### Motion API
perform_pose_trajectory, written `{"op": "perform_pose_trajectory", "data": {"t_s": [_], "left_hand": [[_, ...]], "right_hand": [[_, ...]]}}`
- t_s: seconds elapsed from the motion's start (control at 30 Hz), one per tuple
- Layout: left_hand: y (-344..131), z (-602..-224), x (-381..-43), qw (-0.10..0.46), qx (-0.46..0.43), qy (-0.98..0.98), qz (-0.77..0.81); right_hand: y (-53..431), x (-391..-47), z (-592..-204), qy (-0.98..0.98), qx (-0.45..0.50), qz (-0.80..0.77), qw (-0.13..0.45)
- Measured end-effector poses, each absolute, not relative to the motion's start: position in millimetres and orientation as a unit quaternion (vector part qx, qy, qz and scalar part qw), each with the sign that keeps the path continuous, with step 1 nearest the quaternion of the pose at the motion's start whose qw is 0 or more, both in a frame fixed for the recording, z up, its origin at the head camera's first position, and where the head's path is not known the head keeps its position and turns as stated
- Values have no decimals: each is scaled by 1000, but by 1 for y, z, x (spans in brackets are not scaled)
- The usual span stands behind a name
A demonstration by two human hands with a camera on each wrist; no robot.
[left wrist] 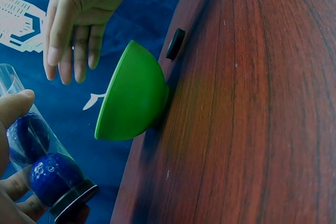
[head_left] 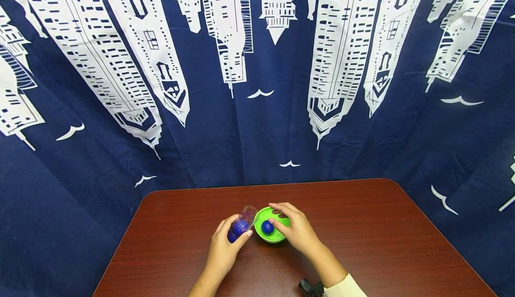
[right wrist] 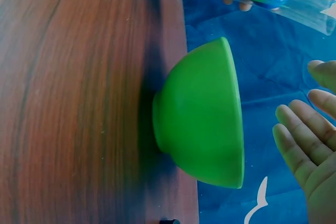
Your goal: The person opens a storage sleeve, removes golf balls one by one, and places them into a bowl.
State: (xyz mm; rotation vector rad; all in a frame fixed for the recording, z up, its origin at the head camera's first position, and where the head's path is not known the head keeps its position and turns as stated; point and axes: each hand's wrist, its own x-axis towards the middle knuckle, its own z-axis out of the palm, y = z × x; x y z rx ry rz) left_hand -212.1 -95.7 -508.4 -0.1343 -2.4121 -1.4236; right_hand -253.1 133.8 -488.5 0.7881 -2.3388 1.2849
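My left hand (head_left: 223,251) grips a clear plastic tube (head_left: 250,214), tilted with its open end toward the bowl. Inside the tube sit two dark blue dimpled balls, like golf balls; the lower ball (left wrist: 55,178) lies against a black end cap (left wrist: 73,201). A bright green bowl (head_left: 274,239) stands upright on the table, and another blue ball (head_left: 267,227) lies in it. Over the bowl's right side hovers my right hand (head_left: 299,231), its fingers extended and holding nothing. In the right wrist view that hand appears above the bowl's rim, apart from it.
A small black round lid (left wrist: 176,44) lies on the brown wooden table (head_left: 362,225) beyond the bowl in the left wrist view. A black wrist device (head_left: 311,288) is by the right cuff. Behind the table hangs a navy curtain (head_left: 217,154) with white buildings.
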Motion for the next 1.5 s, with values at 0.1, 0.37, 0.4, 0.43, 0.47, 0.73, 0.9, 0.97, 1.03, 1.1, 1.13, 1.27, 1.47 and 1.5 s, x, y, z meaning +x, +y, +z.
{"op": "perform_pose_trajectory", "data": {"t_s": [0.1, 0.37, 0.4, 0.43, 0.47, 0.73, 0.9, 0.97, 1.03, 1.1, 1.13, 1.27, 1.47, 1.5], "left_hand": [[-96, -508, -213, 174, -51, -848, -498], [-96, -504, -212, 199, -64, -846, -490], [-96, -504, -212, 202, -64, -846, -489], [-97, -503, -211, 206, -65, -847, -486], [-97, -502, -211, 209, -65, -848, -483], [-100, -497, -210, 237, -75, -868, -429], [-100, -497, -213, 285, -105, -880, -364], [-100, -497, -214, 309, -118, -884, -330], [-100, -497, -214, 327, -132, -888, -297], [-100, -496, -214, 339, -143, -889, -273], [-100, -496, -214, 343, -148, -889, -266], [-100, -494, -216, 358, -164, -886, -244], [-100, -493, -217, 372, -179, -884, -218], [-100, -492, -218, 375, -181, -884, -212]], "right_hand": [[135, -251, -486, -820, 278, 467, 180], [138, -244, -484, -811, 273, 487, 173], [138, -244, -484, -810, 274, 488, 172], [138, -243, -485, -809, 275, 490, 171], [138, -242, -485, -809, 274, 491, 170], [136, -236, -487, -798, 271, 519, 143], [136, -233, -488, -797, 267, 528, 121], [137, -233, -489, -800, 264, 527, 114], [137, -232, -490, -801, 259, 529, 108], [137, -231, -490, -800, 259, 532, 104], [137, -230, -490, -798, 260, 534, 103], [136, -228, -491, -791, 259, 546, 92], [133, -224, -492, -782, 257, 563, 66], [132, -224, -492, -781, 257, 566, 63]]}}
